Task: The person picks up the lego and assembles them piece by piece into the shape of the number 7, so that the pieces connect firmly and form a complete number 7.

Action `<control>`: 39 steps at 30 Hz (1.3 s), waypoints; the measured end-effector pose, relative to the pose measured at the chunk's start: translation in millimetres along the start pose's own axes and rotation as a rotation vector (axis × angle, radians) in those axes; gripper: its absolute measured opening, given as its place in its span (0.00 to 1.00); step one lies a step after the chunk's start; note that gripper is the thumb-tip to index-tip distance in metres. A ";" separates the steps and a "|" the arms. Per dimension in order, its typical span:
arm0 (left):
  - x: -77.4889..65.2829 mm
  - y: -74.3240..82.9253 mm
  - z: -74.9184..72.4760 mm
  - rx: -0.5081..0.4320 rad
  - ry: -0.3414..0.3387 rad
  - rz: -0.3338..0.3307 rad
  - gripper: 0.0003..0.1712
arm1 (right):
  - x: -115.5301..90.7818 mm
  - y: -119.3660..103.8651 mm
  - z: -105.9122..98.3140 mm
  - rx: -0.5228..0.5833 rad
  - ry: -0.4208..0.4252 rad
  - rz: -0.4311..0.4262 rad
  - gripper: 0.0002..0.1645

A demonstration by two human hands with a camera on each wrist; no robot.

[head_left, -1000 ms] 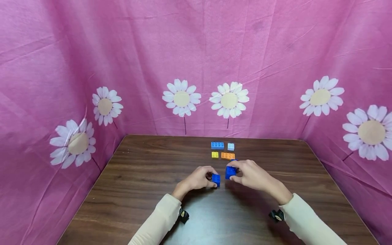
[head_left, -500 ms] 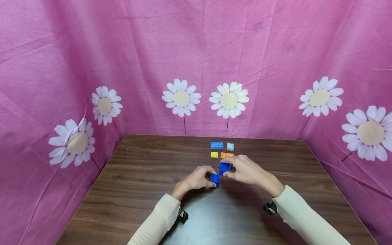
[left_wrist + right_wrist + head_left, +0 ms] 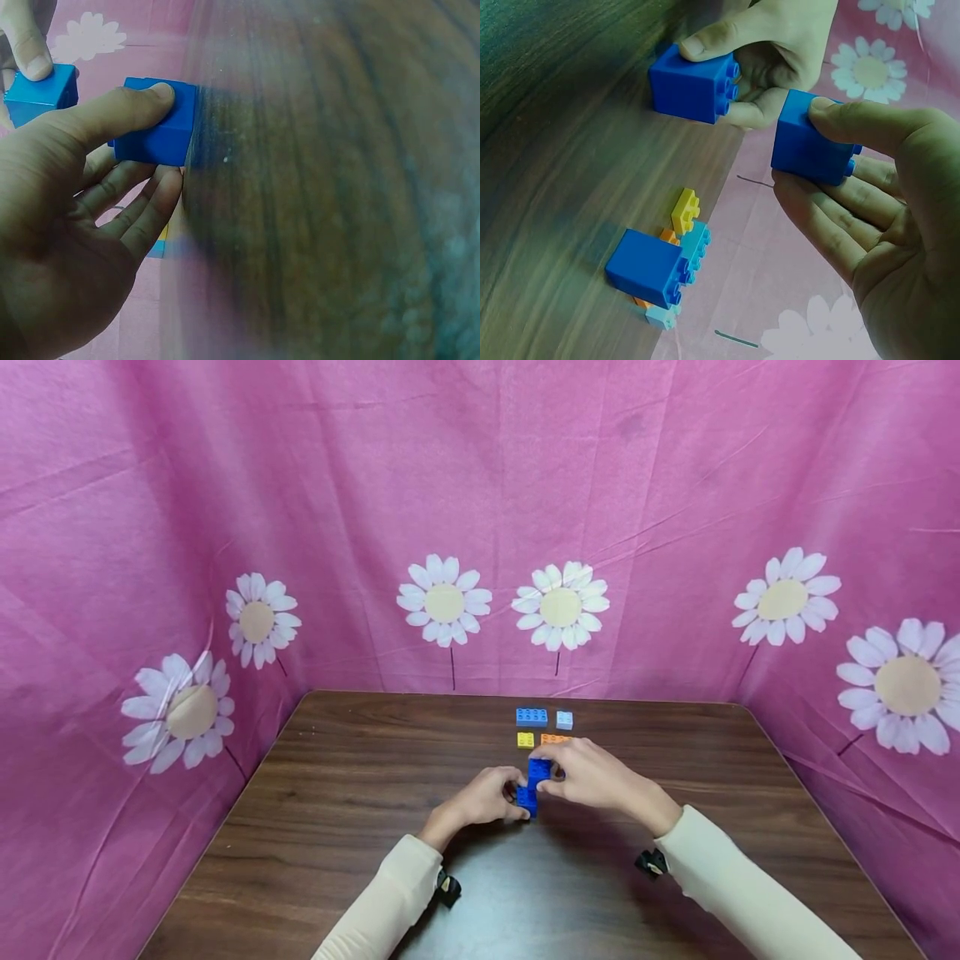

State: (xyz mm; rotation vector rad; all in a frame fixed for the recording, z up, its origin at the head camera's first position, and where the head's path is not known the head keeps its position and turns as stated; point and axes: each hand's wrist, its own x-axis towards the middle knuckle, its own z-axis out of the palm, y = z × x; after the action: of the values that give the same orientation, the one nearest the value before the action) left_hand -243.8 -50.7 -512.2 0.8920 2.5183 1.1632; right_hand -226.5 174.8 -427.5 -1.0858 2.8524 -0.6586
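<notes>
My left hand pinches a dark blue toy building brick between thumb and fingers, down at the tabletop. In the right wrist view this lower brick has its studs facing up from the table. My right hand grips a second dark blue brick by its sides. It is held above the lower one, studs up, with a gap between the two in the right wrist view. A third dark blue brick stands on the table, mostly hidden behind my right hand in the head view.
Farther back on the wooden table are a lighter blue brick, a pale blue brick, a yellow brick and an orange brick, partly covered by my right hand. A pink flowered cloth hangs around the table.
My right hand has moved left with its blue brick, from beside the other held brick to over it. The left hand and its brick have stayed in place.
</notes>
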 end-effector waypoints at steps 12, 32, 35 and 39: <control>0.8 1.3 -0.9 0.015 0.006 0.002 0.19 | 5.6 -0.9 5.5 -0.004 -0.024 -0.043 0.21; -0.5 3.3 -2.3 -0.006 -0.015 -0.023 0.21 | 8.0 0.8 22.6 0.034 -0.087 0.007 0.20; -0.6 3.3 -2.0 -0.004 -0.015 -0.020 0.21 | 7.8 1.8 24.7 0.039 -0.087 0.007 0.20; 0.2 2.7 -2.3 0.003 -0.009 -0.015 0.21 | 8.6 2.9 26.1 0.025 -0.087 -0.006 0.20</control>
State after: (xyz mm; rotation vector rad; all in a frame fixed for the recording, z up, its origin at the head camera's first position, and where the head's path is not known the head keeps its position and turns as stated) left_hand -243.8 -50.6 -508.6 0.8754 2.5152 1.1488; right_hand -230.6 161.4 -451.3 -1.0923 2.7612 -0.6298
